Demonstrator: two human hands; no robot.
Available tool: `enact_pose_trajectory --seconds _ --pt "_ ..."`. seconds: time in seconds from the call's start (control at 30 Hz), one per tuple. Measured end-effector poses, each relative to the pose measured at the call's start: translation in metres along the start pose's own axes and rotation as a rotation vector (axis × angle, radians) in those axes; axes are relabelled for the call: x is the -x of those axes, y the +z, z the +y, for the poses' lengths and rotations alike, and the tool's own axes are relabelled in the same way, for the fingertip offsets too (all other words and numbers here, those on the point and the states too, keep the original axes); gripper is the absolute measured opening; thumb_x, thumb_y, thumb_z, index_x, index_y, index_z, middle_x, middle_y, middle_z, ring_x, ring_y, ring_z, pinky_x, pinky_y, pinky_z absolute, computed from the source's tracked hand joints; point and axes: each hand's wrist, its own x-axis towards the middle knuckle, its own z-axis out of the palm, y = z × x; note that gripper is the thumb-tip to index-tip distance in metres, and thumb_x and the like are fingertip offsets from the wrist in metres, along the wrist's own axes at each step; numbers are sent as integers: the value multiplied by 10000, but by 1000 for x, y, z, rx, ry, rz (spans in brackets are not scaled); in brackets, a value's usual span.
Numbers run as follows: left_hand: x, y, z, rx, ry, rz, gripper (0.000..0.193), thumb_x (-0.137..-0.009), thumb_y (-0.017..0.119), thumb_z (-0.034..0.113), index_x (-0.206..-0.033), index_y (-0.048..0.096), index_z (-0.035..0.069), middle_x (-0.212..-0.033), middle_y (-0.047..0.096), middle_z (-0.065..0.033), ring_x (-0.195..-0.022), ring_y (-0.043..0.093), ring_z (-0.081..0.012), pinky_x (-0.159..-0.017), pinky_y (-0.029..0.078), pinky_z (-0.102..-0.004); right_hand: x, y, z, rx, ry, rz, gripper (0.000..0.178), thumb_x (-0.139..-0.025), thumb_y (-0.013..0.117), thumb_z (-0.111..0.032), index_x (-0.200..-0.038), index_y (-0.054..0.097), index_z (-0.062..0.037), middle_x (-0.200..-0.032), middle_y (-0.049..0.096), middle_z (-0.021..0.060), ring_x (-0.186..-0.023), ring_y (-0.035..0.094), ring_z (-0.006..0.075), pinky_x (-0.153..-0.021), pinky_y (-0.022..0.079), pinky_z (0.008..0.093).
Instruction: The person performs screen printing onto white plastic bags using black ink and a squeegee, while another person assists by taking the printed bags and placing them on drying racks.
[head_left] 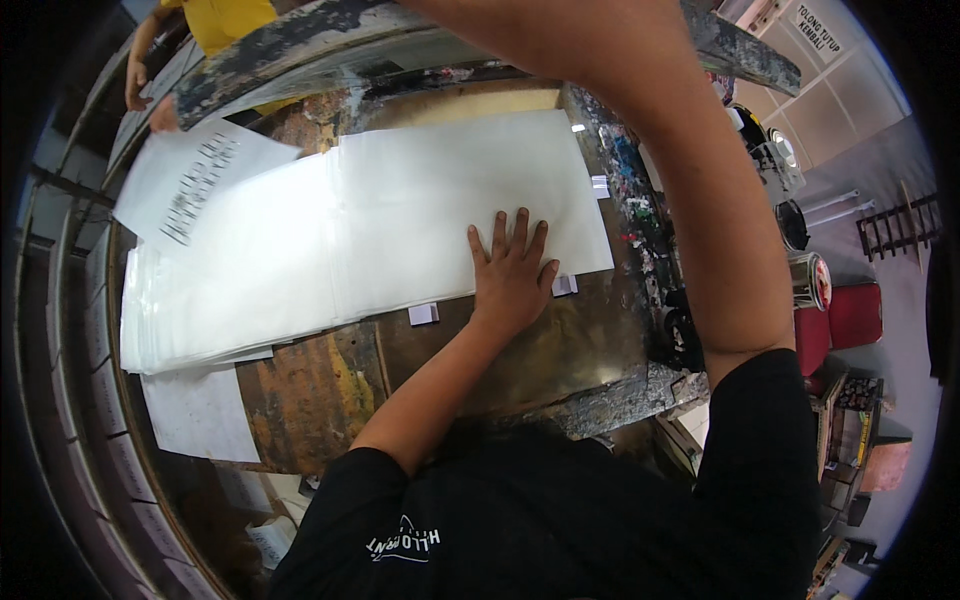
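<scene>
My left hand (512, 268) lies flat, fingers spread, on a stack of white translucent plastic sheets (420, 200) spread across a stained wooden work table. My right arm reaches up to a paint-stained screen-printing frame (260, 60), raised above the table's far side. The right hand (490, 25) is cut off by the upper edge, its fingers hidden, so I cannot tell whether it grips the frame. Small pale tabs (423, 314) sit along the stack's edges. At far left, a sheet printed with dark lettering (200, 180) is tilted over the stack, another person's fingers (163, 115) at its corner.
A person in a yellow shirt (230, 22) stands beyond the frame. Slatted racks (75, 400) run along the left. Paint-crusted table edging (640, 210), a paint can (808, 280) and a red chair (856, 315) are on the right. A loose sheet (200, 415) hangs at the table's near left.
</scene>
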Motion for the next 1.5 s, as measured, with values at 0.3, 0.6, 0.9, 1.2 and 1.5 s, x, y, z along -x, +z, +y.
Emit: enact_pose_trajectory --seconds 0.3,0.6,0.9,1.2,1.5 --pt "0 -6 10 44 -23 25 685 -1070 546 546 -1601 523 114 -1723 373 -171 -1591 289 -466 -1260 128 -757 13 29 -6 80 34 143 584 -1107 431 -589 -756 609 -158 -608 480 -39 -575 432 147 -788 475 392" --pt "-3 -29 7 -12 29 101 667 -1064 566 558 -1548 592 100 -1647 495 -167 -1573 346 -416 -1274 179 -704 8 22 -2 -82 112 2 487 -1078 552 -505 -808 674 -119 -707 661 32 -632 540 161 -795 480 382" --pt "71 -228 -73 868 -545 252 1242 -746 1017 259 -1641 262 -152 -1329 697 -286 -1164 728 -343 -1064 565 -409 139 76 -15 -46 -143 -187 393 -974 724 -455 -1118 742 -89 -1079 733 155 -1014 681 377 -896 515 489" --pt "150 -118 -96 127 -383 170 1162 -555 982 645 -1455 654 -13 -856 601 -98 -810 641 -302 -747 538 -437 264 178 -42 -290 -29 -446 418 -873 826 -328 -1211 697 -118 -1089 685 87 -1034 660 316 -844 585 456" --pt "153 -117 -102 107 -376 116 1208 -559 966 687 -1481 640 -22 -765 512 -73 -693 546 -256 -639 461 -402 112 332 64 -171 -99 -149 308 -942 765 -374 -1131 711 -137 -1083 686 98 -1026 687 344 -809 600 497"
